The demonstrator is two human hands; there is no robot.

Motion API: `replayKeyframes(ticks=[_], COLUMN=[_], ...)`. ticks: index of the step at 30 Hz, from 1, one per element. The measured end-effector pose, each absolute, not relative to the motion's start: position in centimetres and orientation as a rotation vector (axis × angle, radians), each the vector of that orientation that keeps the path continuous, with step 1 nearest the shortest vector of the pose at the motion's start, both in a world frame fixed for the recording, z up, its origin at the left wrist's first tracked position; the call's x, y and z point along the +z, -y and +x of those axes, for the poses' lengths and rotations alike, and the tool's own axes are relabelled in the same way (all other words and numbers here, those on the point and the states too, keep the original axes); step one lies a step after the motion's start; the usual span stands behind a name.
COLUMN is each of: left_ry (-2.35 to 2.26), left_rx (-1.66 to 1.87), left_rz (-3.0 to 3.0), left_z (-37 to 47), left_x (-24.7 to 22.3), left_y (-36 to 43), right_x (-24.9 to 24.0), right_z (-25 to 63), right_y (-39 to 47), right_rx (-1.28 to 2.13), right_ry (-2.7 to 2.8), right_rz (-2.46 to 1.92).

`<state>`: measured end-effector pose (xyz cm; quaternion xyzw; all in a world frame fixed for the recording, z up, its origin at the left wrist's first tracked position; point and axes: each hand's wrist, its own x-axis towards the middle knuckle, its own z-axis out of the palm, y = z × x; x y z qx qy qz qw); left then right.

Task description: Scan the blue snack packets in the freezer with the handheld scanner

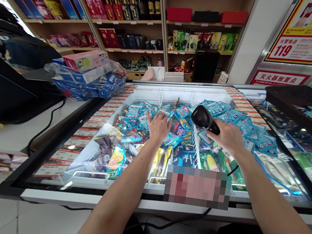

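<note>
Two bare hands of yours reach over the glass-topped freezer (79, 201) in the head view. Your left hand (158, 127) rests palm down at the near edge of the left group of blue packets (135, 111), its fingers spread apart; you cannot tell whether any fingertip pinches a packet. Your right hand (227, 137) has its fingers closed around the handle of the black scanner (201, 116).

The relation that matters is scanner to packets: its long axis slants from your right grip up and leftward to the head, which sits to the right of your left fingers, well apart from them. The left group lies under and just beyond those fingers, so your left hand is nearer it; the right group of blue packets (264, 143) spreads beyond and to the right of the scanner, nearer your right hand.
</note>
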<state>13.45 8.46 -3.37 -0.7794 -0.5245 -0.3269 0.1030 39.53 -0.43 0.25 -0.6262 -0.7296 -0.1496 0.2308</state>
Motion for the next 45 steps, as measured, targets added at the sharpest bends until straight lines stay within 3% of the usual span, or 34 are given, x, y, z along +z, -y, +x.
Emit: replayKeyframes(ticks=[6, 24, 45], left_ry=[1.43, 1.08, 1.22], left_rx=[-1.006, -0.692, -0.976], left_rz=[-2.357, -2.68, -2.923], left_z=[13.8, 14.7, 18.6], left_x=[-2.7, -2.9, -2.2], left_y=[-8.2, -8.7, -8.1], right_x=[0.8, -0.6, 0.4], right_z=[40.3, 44.0, 46.8], right_y=[0.3, 0.3, 1.6], right_rx=[-0.456, -0.453, -0.365], right_ry=[1.982, 1.823, 1.939], right_rz=[-1.725, -1.845, -1.676])
